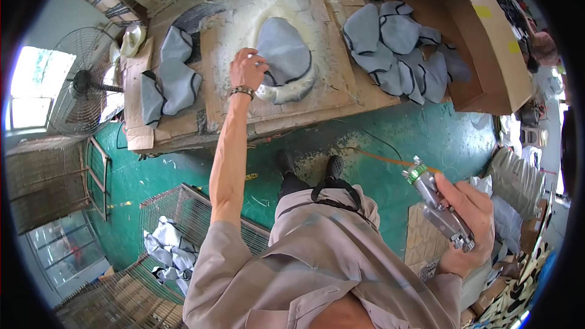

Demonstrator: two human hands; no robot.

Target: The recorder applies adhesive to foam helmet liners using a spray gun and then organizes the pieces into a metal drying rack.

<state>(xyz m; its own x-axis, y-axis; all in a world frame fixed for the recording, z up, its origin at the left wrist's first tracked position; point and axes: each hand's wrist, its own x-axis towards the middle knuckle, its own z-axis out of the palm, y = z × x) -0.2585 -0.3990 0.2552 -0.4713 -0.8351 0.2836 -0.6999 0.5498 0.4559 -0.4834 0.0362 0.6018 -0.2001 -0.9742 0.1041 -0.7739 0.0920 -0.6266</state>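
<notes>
My left hand reaches out to the workbench and touches the left edge of a grey fabric piece with dark trim, lying on a glue-stained cardboard sheet; a second piece pokes out beneath it. My right hand is held low at my right side, closed around a metal spray gun with a green ring at its nozzle, pointing up and left. A thin orange hose runs across the floor toward the gun.
A heap of grey fabric pieces lies at the right of the bench beside a large cardboard box. More pieces lie at the left. A fan stands left. Wire baskets with cloth sit on the green floor.
</notes>
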